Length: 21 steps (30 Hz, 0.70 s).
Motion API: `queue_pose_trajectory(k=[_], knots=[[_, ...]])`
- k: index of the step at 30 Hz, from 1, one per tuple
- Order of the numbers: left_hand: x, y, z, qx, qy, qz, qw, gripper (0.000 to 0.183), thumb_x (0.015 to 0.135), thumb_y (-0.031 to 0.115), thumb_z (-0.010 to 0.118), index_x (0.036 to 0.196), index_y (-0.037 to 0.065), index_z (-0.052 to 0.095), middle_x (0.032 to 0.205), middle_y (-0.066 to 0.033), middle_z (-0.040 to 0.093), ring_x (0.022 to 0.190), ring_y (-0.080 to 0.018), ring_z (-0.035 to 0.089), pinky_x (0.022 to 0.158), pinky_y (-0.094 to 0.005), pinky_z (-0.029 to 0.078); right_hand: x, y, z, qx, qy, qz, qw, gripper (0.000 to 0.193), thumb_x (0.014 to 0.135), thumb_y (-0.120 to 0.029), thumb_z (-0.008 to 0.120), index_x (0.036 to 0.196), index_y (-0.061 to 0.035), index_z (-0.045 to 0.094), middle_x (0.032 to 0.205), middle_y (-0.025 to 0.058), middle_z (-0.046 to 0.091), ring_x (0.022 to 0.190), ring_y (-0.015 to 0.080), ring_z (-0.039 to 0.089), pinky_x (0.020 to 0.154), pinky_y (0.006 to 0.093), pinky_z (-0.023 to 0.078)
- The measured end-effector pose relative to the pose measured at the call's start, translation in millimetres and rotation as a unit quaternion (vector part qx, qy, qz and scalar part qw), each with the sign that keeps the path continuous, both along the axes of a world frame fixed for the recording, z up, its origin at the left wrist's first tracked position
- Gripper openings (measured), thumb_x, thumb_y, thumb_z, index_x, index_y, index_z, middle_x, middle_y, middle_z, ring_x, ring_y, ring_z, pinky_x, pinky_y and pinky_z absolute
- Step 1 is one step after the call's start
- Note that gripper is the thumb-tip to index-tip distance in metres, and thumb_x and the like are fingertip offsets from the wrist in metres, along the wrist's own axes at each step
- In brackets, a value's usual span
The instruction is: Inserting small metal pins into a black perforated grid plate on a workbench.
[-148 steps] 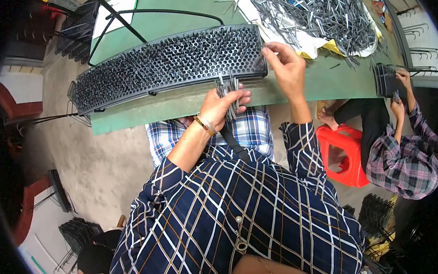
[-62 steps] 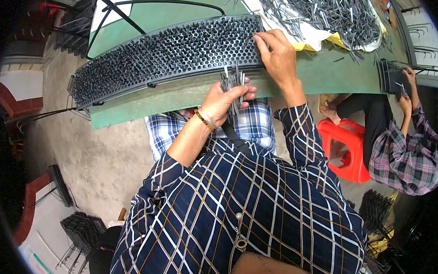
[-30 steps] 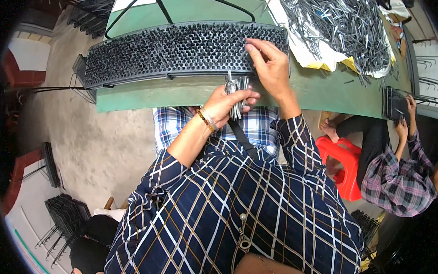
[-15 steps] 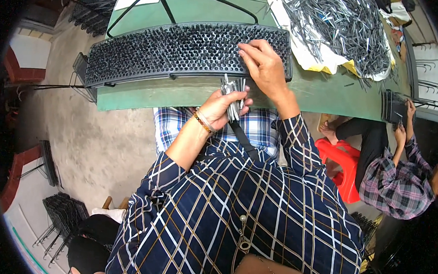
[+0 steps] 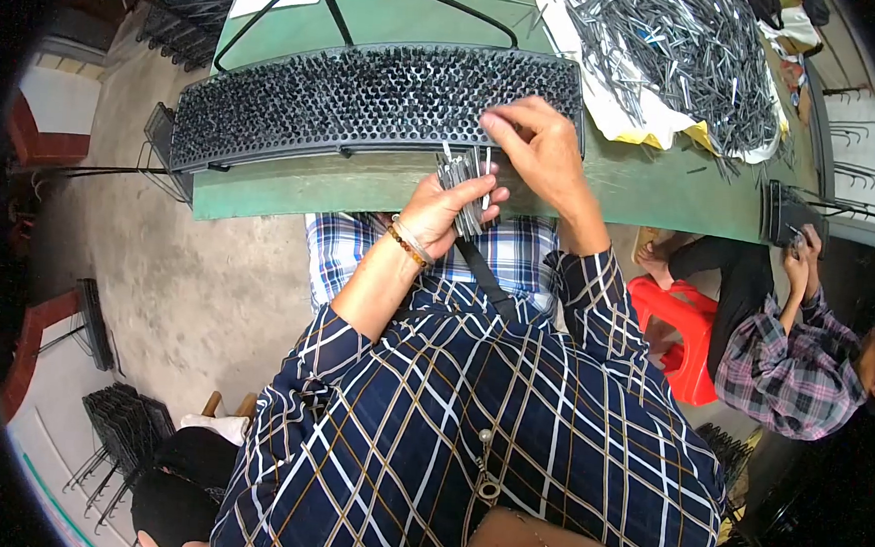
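Observation:
My left hand (image 5: 433, 213) is closed around a bundle of thin grey metal strips (image 5: 467, 187), with their ends sticking up past the thumb. Just above and to the right, my right hand (image 5: 548, 152) is over the near right edge of a long, curved black rack (image 5: 318, 104). Its thumb and fingers are drawn in toward each other; anything between them is too small to make out. Rows of small dark pegs or strip ends cover the rack's top. The rack lies along the near side of a green table (image 5: 292, 190), a black bent-rod frame (image 5: 328, 8) behind it.
A big heap of loose metal strips (image 5: 686, 63) lies on a white and yellow sack at the right. Further right, a person in a plaid shirt (image 5: 792, 380) works at a similar black rack (image 5: 788, 210). A red plastic stool (image 5: 691, 354) stands between us. Black racks (image 5: 128, 425) are stacked lower left.
My right hand has drawn back slightly toward me and to the right, off the rack's pegs. My left hand stays nearly in place with the bundle, its strips slightly shifted.

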<state>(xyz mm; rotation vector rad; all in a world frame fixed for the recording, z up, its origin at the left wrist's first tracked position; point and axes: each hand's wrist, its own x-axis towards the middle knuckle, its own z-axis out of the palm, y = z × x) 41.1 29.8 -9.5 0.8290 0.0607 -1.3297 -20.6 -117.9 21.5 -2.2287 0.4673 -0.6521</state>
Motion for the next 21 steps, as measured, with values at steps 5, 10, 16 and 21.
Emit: queue_pose_trajectory(k=[5,10,16,21], knots=[[-1.7,-6.0,2.9,-0.011,-0.030,-0.015,0.999,0.022,0.083,0.006,0.062,0.104,0.001,0.057,0.094,-0.0079,0.063,0.083,-0.0191,0.065,0.064,-0.0267,0.056,-15.8,-2.4,-0.8,0.276,0.105,0.071,0.953,0.025,0.079,-0.022,0.068,0.083,0.0025,0.068,0.068,0.0080,0.063,0.058,0.0129,0.060,0.051,0.0275,0.045],[-4.6,-7.3,9.1,-0.007,-0.039,-0.008,0.999,0.020,0.085,0.007,0.061,0.104,0.001,0.057,0.095,-0.0094,0.063,0.084,-0.0196,0.065,0.065,-0.0277,0.057,-17.5,-7.8,-6.7,0.242,0.078,0.065,0.965,0.024,0.080,-0.021,0.068,0.082,0.0023,0.069,0.068,0.0053,0.064,0.054,0.0064,0.054,0.047,0.0221,0.043],[-1.5,-6.8,-2.2,0.021,-0.010,0.032,0.999,0.021,0.087,0.008,0.056,0.105,-0.003,0.054,0.096,-0.0109,0.060,0.085,-0.0235,0.064,0.067,-0.0309,0.057,-11.3,-5.0,2.6,0.303,0.015,-0.029,0.953,0.019,0.082,-0.016,0.066,0.092,0.0002,0.068,0.074,0.0025,0.065,0.051,0.0034,0.048,0.045,0.0178,0.038],[-4.0,-15.6,4.0,0.023,-0.020,-0.010,0.999,0.021,0.088,0.008,0.054,0.106,-0.003,0.054,0.098,-0.0115,0.058,0.085,-0.0239,0.063,0.068,-0.0324,0.057,6.3,-11.5,-3.5,0.122,-0.127,-0.052,0.983,0.016,0.083,-0.012,0.064,0.094,0.0000,0.068,0.083,0.0035,0.065,0.055,0.0043,0.050,0.047,0.0176,0.039]])
